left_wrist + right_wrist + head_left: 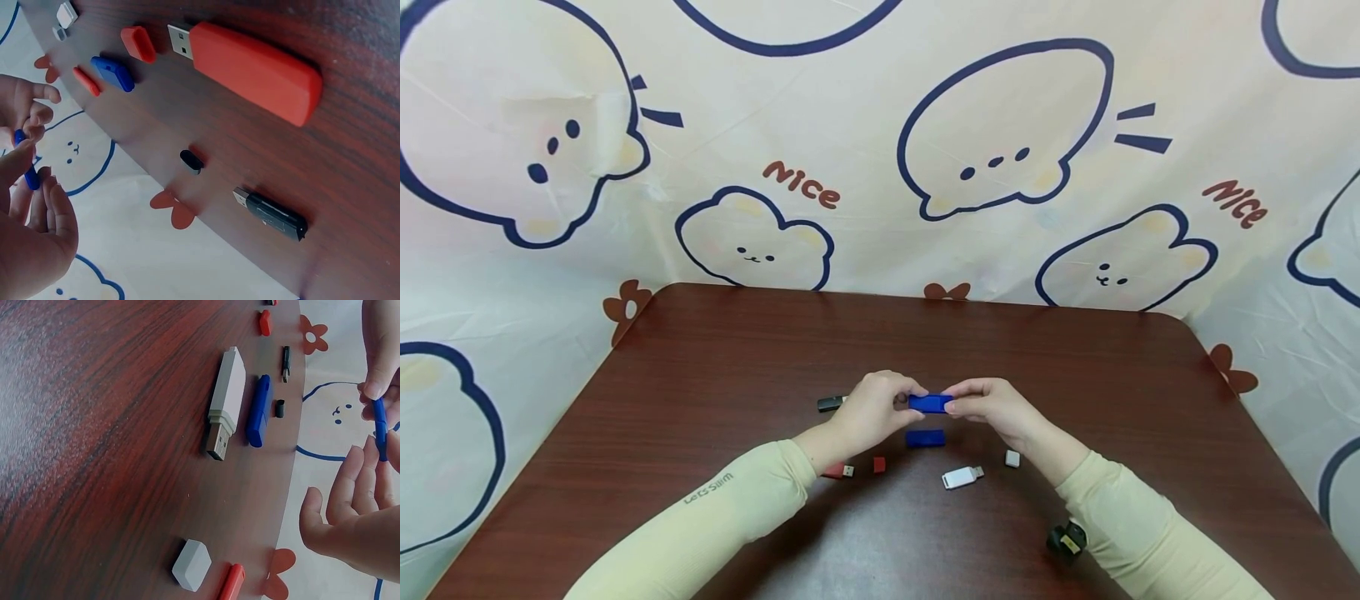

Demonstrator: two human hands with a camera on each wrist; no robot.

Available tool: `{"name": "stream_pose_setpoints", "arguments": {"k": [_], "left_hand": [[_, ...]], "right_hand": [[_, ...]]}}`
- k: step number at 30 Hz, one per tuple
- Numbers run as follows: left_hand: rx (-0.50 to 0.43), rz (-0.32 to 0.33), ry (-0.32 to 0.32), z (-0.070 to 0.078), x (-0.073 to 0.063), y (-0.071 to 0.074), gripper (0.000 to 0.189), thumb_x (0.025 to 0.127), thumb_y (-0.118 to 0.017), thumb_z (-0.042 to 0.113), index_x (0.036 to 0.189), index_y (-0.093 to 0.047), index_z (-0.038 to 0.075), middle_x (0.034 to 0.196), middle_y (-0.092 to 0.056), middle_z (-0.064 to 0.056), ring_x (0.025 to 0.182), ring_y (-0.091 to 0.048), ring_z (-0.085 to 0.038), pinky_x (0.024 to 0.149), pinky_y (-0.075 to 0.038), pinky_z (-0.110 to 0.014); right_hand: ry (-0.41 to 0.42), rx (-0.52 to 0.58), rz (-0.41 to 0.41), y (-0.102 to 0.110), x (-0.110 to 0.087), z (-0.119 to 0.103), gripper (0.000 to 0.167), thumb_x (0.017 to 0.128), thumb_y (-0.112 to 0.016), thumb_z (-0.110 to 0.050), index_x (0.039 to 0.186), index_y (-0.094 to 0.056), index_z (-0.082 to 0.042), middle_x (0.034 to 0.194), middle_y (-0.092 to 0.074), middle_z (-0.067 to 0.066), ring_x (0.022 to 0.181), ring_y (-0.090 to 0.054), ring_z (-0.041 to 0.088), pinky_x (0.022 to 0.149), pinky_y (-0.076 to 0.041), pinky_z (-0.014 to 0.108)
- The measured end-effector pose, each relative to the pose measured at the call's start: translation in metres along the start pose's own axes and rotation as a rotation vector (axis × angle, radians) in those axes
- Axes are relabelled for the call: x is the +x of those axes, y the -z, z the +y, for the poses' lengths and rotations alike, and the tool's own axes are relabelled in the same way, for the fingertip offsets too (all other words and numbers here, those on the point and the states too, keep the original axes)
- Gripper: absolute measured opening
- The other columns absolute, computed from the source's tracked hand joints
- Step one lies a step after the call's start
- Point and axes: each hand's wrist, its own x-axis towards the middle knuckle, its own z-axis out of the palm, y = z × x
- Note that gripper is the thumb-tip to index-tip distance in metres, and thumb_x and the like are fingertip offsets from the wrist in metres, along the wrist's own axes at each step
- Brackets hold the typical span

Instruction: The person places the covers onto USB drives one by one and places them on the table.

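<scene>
Between the thumb and fingers of both hands is a blue USB stick (929, 404), raised over the table and seen nearly edge-on in the wrist views. My left hand (876, 407) pinches its left end, while my right hand (997, 408) pinches the right end. A seam across the stick shows in the right wrist view. Just below the hands lies a second blue USB stick (925, 438) on the table. A black USB stick (275, 215) and a small black cap (191, 162) lie near the left hand, partly hidden by it in the head view.
On the brown table (760, 333) are a red USB stick (256, 72) with bare plug, its red cap (879, 465), a white USB stick (961, 477) and a white cap (1012, 458). A slim red piece (232, 583) lies beyond the white cap. Patterned cloth (865, 125) hangs behind.
</scene>
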Motion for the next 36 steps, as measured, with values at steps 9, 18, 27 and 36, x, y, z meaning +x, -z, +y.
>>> {"name": "stream_pose_setpoints", "arguments": {"k": [9, 18, 27, 36], "left_hand": [[-0.015, -0.001, -0.004, -0.002, 0.001, -0.001, 0.022, 0.077, -0.075, 0.011, 0.099, -0.071, 0.007, 0.092, -0.071, -0.006, 0.079, -0.061, -0.013, 0.071, -0.053, -0.025], [-0.027, -0.006, 0.007, -0.002, 0.0, 0.0, 0.023, 0.078, -0.075, 0.012, 0.099, -0.071, 0.007, 0.093, -0.071, -0.005, 0.079, -0.061, -0.013, 0.071, -0.052, -0.024], [-0.005, -0.005, -0.005, -0.002, -0.001, 0.0, 0.023, 0.077, -0.075, 0.011, 0.099, -0.072, 0.006, 0.092, -0.071, -0.006, 0.079, -0.06, -0.015, 0.07, -0.052, -0.024], [0.007, 0.033, -0.043, 0.0, -0.002, 0.003, 0.022, 0.078, -0.074, 0.011, 0.099, -0.071, 0.005, 0.09, -0.071, -0.007, 0.079, -0.061, -0.021, 0.069, -0.051, -0.025]], "right_hand": [[-0.005, 0.012, 0.007, -0.001, 0.0, 0.0, 0.033, 0.086, -0.065, -0.012, 0.112, -0.062, 0.008, 0.086, -0.069, -0.005, 0.088, -0.063, 0.014, 0.094, -0.046, 0.043], [-0.015, 0.003, 0.02, -0.003, 0.001, -0.001, 0.034, 0.085, -0.065, -0.013, 0.112, -0.062, 0.008, 0.087, -0.069, -0.004, 0.087, -0.063, 0.015, 0.093, -0.047, 0.043], [-0.019, -0.028, 0.049, -0.007, 0.0, -0.003, 0.032, 0.086, -0.065, -0.013, 0.111, -0.063, 0.008, 0.087, -0.069, -0.003, 0.087, -0.062, 0.016, 0.093, -0.044, 0.046], [-0.041, -0.033, 0.117, -0.012, 0.0, -0.009, 0.027, 0.085, -0.066, -0.011, 0.107, -0.066, 0.005, 0.088, -0.068, -0.003, 0.089, -0.057, 0.017, 0.093, -0.039, 0.048]]}}
